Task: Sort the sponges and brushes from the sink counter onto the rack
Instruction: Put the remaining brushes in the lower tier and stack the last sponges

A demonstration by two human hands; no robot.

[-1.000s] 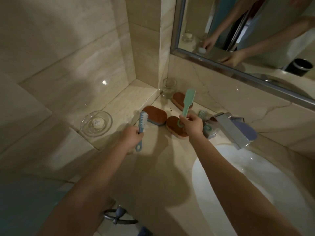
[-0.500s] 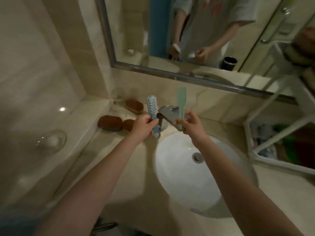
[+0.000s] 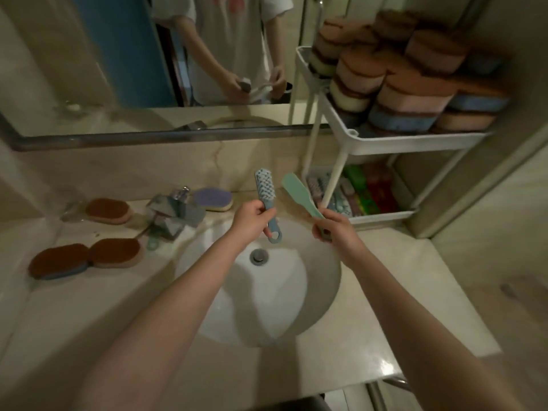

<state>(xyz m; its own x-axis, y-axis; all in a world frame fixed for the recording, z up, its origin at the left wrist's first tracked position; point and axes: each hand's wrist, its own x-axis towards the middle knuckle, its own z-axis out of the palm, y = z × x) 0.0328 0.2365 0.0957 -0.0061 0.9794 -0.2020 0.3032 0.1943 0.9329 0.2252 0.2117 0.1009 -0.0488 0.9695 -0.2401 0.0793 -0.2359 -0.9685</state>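
My left hand (image 3: 252, 218) grips the handle of a blue brush (image 3: 266, 193), bristles up and facing me, above the sink basin. My right hand (image 3: 335, 228) grips a green brush (image 3: 298, 193) by its handle, its smooth back toward me, tilted up-left just in front of the white rack (image 3: 385, 142). The rack's top shelf carries stacked brown-topped sponges (image 3: 409, 93); its lower shelf (image 3: 382, 215) holds several colourful brushes. On the counter at left lie three brown sponges (image 3: 114, 252) (image 3: 57, 260) (image 3: 108, 210). A purple sponge (image 3: 213, 199) sits behind the tap.
A chrome tap (image 3: 173, 212) stands left of the white basin (image 3: 320, 280), with a small green brush handle (image 3: 152, 243) beside it. The mirror (image 3: 89, 69) runs along the back wall. The counter's front edge is close to me; a beige wall rises right of the rack.
My view has swung right from the counter's left corner to the sink and rack. Both hands have carried their brushes rightward over the basin, toward the rack.
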